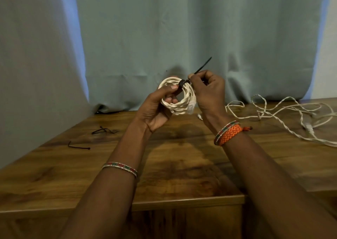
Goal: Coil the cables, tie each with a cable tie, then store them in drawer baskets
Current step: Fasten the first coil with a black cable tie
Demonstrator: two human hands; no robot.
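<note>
A coil of white twisted cable [182, 103] is held up above the wooden table [182, 158]. My left hand [156, 109] grips the coil, fingers through its middle and thumb on top. A black cable tie [199, 68] is looped around the top of the coil, its loose tail pointing up and to the right. My right hand [209, 90] pinches that tail just beside the coil. Loose white cables [284, 114] lie tangled on the table at the right.
Two spare black cable ties [104, 130] [78, 146] lie on the table at the left. A grey-green curtain [182, 28] hangs right behind the table. The table's front edge [182, 204] runs below my forearms.
</note>
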